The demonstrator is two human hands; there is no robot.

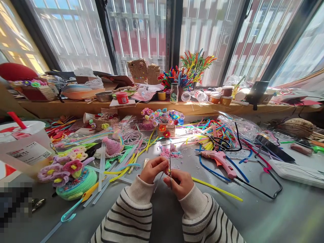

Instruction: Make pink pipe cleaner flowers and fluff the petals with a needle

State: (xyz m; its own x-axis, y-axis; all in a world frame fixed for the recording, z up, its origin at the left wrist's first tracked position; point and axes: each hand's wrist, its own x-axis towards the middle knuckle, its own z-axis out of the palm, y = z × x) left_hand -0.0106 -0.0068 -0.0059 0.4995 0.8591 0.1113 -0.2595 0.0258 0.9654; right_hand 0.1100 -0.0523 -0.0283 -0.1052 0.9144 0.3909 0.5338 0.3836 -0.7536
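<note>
A thin, pale stem (159, 182), pinched in the left hand (154, 169), slants below it, short of the table's (167, 216) far edge; the curled right hand (180, 184) grips a slim dark tool (170, 165).

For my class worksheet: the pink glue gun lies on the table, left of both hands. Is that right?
Wrong side: the head view shows the pink glue gun lying on the table, right of the left hand and the right hand.

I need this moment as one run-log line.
Left-hand grip: pinched, item unclear; right-hand grip: closed on slim dark object; beyond: pink fluffy clippings; right: pink plastic glue gun
</note>
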